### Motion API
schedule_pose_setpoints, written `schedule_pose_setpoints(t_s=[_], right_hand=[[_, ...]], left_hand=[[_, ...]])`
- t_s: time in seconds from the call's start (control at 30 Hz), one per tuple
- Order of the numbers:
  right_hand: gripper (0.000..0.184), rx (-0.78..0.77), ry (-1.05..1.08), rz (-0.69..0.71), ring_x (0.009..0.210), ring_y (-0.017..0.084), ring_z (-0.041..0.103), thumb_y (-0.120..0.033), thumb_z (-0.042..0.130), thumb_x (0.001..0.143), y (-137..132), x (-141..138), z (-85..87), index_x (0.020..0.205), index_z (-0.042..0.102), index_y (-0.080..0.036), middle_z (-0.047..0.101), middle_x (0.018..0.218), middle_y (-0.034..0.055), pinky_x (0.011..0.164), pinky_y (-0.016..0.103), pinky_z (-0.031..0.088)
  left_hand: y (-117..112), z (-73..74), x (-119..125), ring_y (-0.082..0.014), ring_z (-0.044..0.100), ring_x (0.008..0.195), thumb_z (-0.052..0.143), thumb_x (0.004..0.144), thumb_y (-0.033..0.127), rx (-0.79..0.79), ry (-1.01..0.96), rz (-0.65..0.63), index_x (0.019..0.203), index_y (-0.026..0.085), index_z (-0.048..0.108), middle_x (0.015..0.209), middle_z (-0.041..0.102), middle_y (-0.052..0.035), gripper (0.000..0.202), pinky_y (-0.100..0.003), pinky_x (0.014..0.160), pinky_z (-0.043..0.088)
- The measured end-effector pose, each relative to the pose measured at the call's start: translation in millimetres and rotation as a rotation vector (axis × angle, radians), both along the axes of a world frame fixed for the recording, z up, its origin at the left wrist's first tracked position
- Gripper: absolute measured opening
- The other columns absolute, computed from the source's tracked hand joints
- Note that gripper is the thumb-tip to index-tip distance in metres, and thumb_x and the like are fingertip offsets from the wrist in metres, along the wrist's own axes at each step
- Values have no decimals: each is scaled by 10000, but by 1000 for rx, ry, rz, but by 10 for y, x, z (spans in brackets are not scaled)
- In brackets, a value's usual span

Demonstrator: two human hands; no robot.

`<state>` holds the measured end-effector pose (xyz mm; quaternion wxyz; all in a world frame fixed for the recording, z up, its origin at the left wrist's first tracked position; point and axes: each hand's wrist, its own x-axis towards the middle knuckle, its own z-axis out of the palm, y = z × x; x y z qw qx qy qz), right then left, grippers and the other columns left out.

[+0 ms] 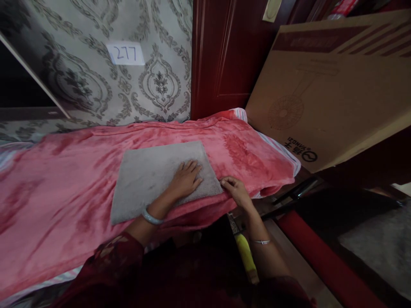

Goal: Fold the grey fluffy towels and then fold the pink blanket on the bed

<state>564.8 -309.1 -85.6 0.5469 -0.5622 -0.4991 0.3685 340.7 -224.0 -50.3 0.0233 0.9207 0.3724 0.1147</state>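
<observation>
Beyond maroon fabric sleeve (117, 252), shows left hand (186, 179) spread flat on grey rectangular plush cloth (150, 167), right hand (236, 190) pinched on its edge; may crease if tugged unevenly.

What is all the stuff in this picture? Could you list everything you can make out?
grey cloth: one, grey, flat on the blanket
pink blanket: one, pink, spread along the wall
striped fabric: pale stripes, along the blanket's edges
wallpaper: grey patterned, behind
paper label: one, white, reads 277, on the wallpaper
dark panel: one, black, far left
door: one, dark red, behind
cardboard box: one, brown, right, fan picture
yellow handle: one, yellow, bottom, below the blanket
red bar: one, red, lower right
bangles: two, pale blue and silvery, one per wrist
left hand: one, bare, flat on the cloth
right hand: one, bare, at the cloth's right edge
</observation>
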Motion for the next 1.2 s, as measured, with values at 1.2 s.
schedule_pose_setpoints(t_s=[1.2], right_hand=[[363,104,-41,-27,855,228,649,-585,679,801,-210,58,-88,759,694,-225,718,850,60,834,369,508]], left_hand=[[16,20,0,-300,283,1532,401,1014,442,-23,-5,-20,1518,163,448,1631,366,-143,578,-549,1253,205]])
